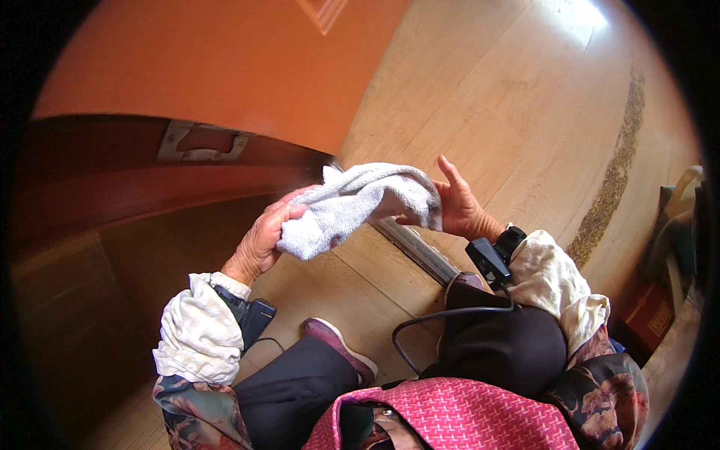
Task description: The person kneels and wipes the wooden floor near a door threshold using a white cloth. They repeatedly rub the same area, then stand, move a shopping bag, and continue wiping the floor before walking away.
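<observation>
A folded white terry cloth (pixel 360 205) with some darker, soiled patches is held up over the floor in front of me. My left hand (pixel 263 236) grips its left end, the thumb lying on top. At the cloth's right end is my right hand (pixel 458 202), thumb raised and apart; its palm faces the cloth and some of its fingers are hidden behind it. Whether these fingers grip the cloth I cannot tell. Beyond the left hand stands an orange door (pixel 225 67), with a metal strike plate (pixel 202 142) on the reddish edge beside it.
A metal threshold strip (pixel 416 250) crosses the wood-look floor (pixel 500 112) below the cloth. A speckled brown strip (pixel 610 180) lies farther right. Near the right rim are a red box (pixel 649 318) and other partly dark objects. A black cable (pixel 419 323) loops from the right wrist device.
</observation>
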`<move>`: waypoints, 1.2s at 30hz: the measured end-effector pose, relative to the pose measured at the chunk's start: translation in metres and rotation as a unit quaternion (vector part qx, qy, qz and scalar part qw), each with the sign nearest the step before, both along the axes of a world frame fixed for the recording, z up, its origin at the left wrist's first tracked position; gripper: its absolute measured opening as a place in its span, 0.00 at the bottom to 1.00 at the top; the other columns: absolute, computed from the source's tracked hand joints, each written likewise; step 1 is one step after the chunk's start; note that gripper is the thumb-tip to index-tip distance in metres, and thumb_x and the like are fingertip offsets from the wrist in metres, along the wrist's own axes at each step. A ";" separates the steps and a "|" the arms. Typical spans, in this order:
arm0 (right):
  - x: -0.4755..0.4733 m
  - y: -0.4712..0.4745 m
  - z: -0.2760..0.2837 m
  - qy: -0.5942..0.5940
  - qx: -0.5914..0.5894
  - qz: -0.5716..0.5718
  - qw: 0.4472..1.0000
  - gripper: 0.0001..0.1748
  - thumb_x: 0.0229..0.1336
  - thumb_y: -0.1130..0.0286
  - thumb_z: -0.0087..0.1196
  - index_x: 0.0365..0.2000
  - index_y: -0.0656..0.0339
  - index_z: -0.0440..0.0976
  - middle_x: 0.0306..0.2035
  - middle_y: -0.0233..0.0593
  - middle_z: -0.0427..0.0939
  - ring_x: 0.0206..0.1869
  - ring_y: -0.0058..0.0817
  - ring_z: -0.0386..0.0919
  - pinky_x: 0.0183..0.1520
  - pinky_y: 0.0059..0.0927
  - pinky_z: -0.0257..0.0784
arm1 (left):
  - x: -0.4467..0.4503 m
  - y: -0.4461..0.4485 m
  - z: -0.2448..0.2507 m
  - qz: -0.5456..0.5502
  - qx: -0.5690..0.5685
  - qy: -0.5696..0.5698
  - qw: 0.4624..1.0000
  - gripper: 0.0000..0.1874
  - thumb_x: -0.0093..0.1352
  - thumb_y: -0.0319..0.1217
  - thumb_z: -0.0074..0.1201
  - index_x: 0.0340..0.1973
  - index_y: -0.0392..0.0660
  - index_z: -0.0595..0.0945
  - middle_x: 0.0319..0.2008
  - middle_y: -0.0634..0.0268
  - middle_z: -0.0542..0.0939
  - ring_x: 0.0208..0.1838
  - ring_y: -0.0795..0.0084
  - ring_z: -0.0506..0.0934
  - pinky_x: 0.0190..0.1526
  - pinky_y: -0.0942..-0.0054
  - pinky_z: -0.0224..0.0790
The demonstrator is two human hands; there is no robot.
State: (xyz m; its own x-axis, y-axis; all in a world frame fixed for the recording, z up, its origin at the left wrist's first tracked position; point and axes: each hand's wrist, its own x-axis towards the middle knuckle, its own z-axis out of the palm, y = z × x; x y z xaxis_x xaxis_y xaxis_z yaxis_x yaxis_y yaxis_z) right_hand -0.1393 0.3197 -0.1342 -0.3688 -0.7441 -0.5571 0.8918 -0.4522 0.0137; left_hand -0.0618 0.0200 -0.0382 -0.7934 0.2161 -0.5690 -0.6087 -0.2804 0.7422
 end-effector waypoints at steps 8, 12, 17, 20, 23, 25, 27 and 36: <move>-0.027 0.015 -0.011 0.045 -0.065 -0.006 0.997 0.53 0.54 0.32 0.43 0.56 0.79 0.58 0.56 0.59 0.67 0.57 0.45 0.69 0.62 0.54 0.60 | -0.027 0.007 -0.016 0.114 -0.038 0.033 0.992 0.24 0.70 0.34 0.42 0.61 0.42 0.66 0.59 0.60 0.69 0.62 0.67 0.65 0.64 0.68 0.55; -0.022 0.013 -0.011 0.009 -0.052 -0.016 0.998 0.53 0.53 0.31 0.42 0.55 0.78 0.60 0.55 0.58 0.69 0.56 0.45 0.69 0.61 0.55 0.61 | -0.013 0.006 -0.022 0.182 0.028 -0.003 0.983 0.25 0.70 0.36 0.42 0.62 0.43 0.65 0.61 0.60 0.67 0.64 0.64 0.64 0.65 0.65 0.54; -0.008 0.004 -0.016 0.053 -0.006 0.003 0.999 0.50 0.53 0.31 0.43 0.54 0.74 0.63 0.53 0.52 0.71 0.56 0.41 0.70 0.62 0.52 0.59 | 0.051 0.018 -0.037 0.291 0.133 -0.007 0.947 0.26 0.69 0.37 0.44 0.62 0.45 0.65 0.60 0.60 0.68 0.63 0.61 0.66 0.64 0.61 0.56; -0.007 0.003 -0.015 0.069 -0.015 0.016 0.997 0.46 0.53 0.32 0.44 0.51 0.69 0.67 0.52 0.48 0.73 0.56 0.39 0.69 0.62 0.51 0.60 | 0.080 0.031 -0.047 0.344 0.186 -0.032 0.920 0.25 0.71 0.42 0.42 0.60 0.42 0.67 0.57 0.57 0.72 0.59 0.59 0.70 0.61 0.59 0.61; -0.007 0.002 -0.012 0.046 -0.012 0.008 0.999 0.47 0.51 0.31 0.46 0.53 0.67 0.66 0.52 0.48 0.72 0.55 0.40 0.69 0.60 0.53 0.61 | 0.088 0.036 -0.050 0.349 0.204 -0.053 0.913 0.27 0.71 0.45 0.41 0.59 0.41 0.68 0.55 0.57 0.74 0.58 0.59 0.72 0.61 0.58 0.61; -0.005 -0.002 -0.009 0.040 -0.061 0.021 0.997 0.49 0.50 0.31 0.47 0.54 0.68 0.64 0.53 0.49 0.72 0.54 0.41 0.70 0.59 0.54 0.62 | 0.088 0.035 -0.050 0.355 0.201 -0.054 0.911 0.27 0.71 0.46 0.41 0.59 0.41 0.69 0.55 0.58 0.74 0.57 0.60 0.72 0.61 0.59 0.61; -0.004 -0.008 -0.009 0.038 0.004 0.023 0.999 0.49 0.50 0.30 0.46 0.51 0.71 0.66 0.51 0.47 0.72 0.53 0.39 0.70 0.58 0.50 0.62 | 0.086 0.031 -0.050 0.374 0.193 -0.057 0.905 0.26 0.71 0.46 0.41 0.58 0.41 0.70 0.55 0.59 0.75 0.57 0.60 0.72 0.60 0.60 0.61; 0.002 0.001 -0.026 0.012 0.064 0.057 0.996 0.46 0.52 0.31 0.45 0.46 0.71 0.70 0.46 0.46 0.75 0.49 0.37 0.71 0.54 0.45 0.66 | 0.084 0.013 -0.063 0.350 0.187 -0.063 0.916 0.27 0.64 0.42 0.50 0.55 0.39 0.72 0.51 0.58 0.77 0.54 0.60 0.74 0.58 0.59 0.64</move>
